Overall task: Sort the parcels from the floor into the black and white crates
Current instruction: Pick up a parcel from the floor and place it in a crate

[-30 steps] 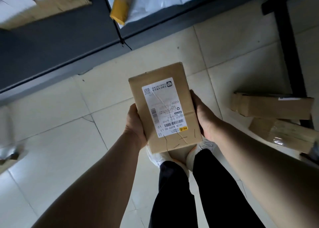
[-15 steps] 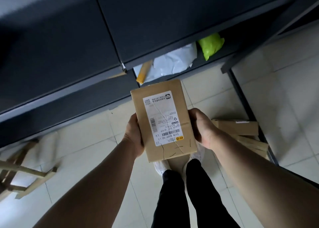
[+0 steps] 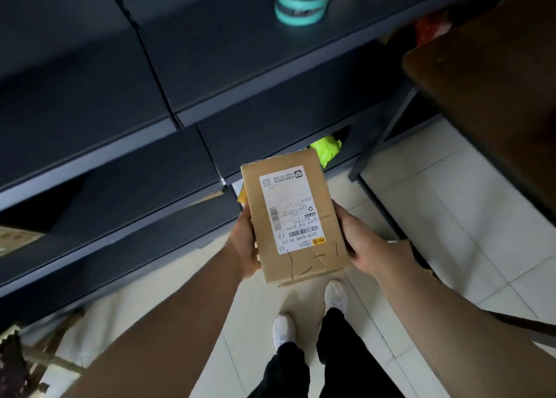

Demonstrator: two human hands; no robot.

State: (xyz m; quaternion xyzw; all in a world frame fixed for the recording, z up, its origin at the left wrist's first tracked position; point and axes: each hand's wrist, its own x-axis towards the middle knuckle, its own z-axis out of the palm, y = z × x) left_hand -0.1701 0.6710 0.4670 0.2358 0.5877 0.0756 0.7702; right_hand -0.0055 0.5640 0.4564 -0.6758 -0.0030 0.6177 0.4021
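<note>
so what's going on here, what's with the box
A person stands on the pale tiled floor facing dark grey shelves, gripping a brown cardboard parcel with a white shipping label between the left hand and right hand. It is held off the floor, label up. No black or white crate is in view, so it is not yet sorted.
</note>
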